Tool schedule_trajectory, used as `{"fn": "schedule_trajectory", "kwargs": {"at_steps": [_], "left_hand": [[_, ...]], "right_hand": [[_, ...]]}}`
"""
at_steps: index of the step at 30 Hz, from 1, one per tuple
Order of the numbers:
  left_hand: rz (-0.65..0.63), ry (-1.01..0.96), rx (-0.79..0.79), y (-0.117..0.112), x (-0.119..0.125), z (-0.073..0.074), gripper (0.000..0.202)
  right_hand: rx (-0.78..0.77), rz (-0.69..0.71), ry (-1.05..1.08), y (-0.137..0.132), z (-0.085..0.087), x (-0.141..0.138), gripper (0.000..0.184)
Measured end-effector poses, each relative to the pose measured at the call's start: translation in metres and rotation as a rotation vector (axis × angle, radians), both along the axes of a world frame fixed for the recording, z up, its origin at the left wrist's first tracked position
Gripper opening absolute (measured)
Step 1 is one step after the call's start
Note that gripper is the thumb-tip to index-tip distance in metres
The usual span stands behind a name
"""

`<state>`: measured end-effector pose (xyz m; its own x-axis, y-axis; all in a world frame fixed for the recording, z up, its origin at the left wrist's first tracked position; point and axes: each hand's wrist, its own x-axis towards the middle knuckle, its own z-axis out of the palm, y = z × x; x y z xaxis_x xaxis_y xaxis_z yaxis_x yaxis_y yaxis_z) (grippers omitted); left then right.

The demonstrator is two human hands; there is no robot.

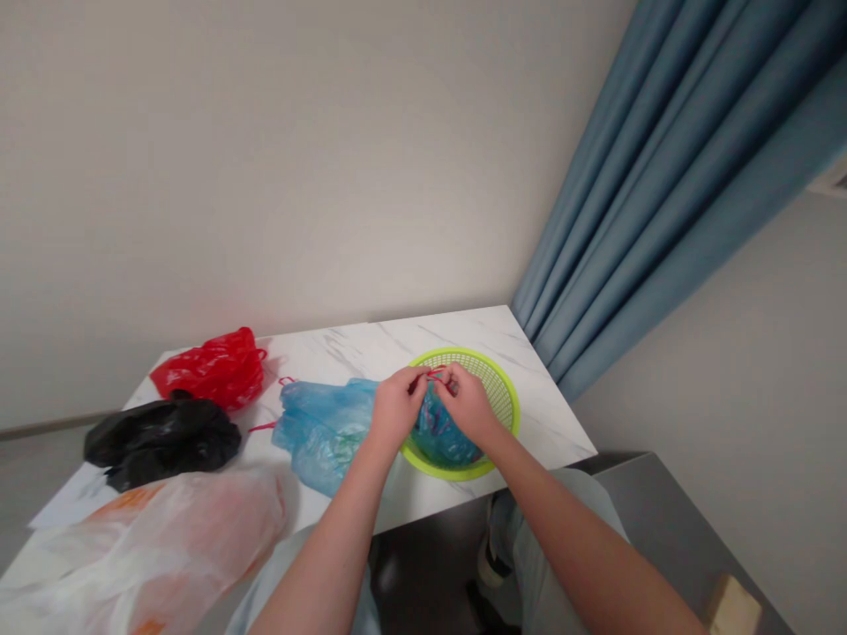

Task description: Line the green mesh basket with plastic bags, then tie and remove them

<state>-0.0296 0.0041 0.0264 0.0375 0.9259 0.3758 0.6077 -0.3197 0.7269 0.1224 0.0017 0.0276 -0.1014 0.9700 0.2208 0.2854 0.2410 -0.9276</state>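
As the left hand [395, 407] and right hand [467, 402] are pinching a red cord [433, 375] — both grips clamped — a blue plastic bag [440, 432] is sitting in a round lime-green basket [508, 397] on a marble desk [546, 423], seemingly to contain it.

No legible text anywhere. Only candidate is the orange print on the translucent white plastic bag [146, 556], at its top fold and bottom edge: blurred and creased, unreadable. No brand, number or sign resolves.
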Motion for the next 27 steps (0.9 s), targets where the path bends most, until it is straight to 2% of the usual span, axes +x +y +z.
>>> {"fn": "schedule_trajectory", "kwargs": {"at_steps": [4,10,13,17,21,24,27], "left_hand": [[-0.05,0.09,0.001,0.001,-0.002,-0.001,0.023],[-0.203,0.045,-0.107,-0.004,-0.002,0.002,0.022],[-0.239,-0.174,-0.225,-0.006,-0.004,0.004,0.022],[-0.275,-0.496,-0.326,-0.006,-0.005,0.006,0.018],[-0.295,-0.575,-0.366,-0.005,0.001,0.002,0.018],[-0.316,-0.601,-0.401,-0.004,0.008,0.001,0.019],[-0.306,-0.616,-0.424,-0.004,0.011,0.003,0.019]], "right_hand": [[0.243,0.081,-0.234,-0.002,0.009,0.011,0.022],[0.373,0.138,-0.379,-0.009,0.02,0.02,0.034],[0.382,0.123,-0.382,-0.015,0.025,0.021,0.032],[0.307,0.124,-0.269,-0.023,0.024,0.024,0.019],[0.263,0.176,-0.201,-0.029,0.016,0.027,0.017],[0.262,0.12,-0.192,-0.03,0.013,0.028,0.013],[0.252,0.04,-0.183,-0.028,0.016,0.033,0.019]]}}
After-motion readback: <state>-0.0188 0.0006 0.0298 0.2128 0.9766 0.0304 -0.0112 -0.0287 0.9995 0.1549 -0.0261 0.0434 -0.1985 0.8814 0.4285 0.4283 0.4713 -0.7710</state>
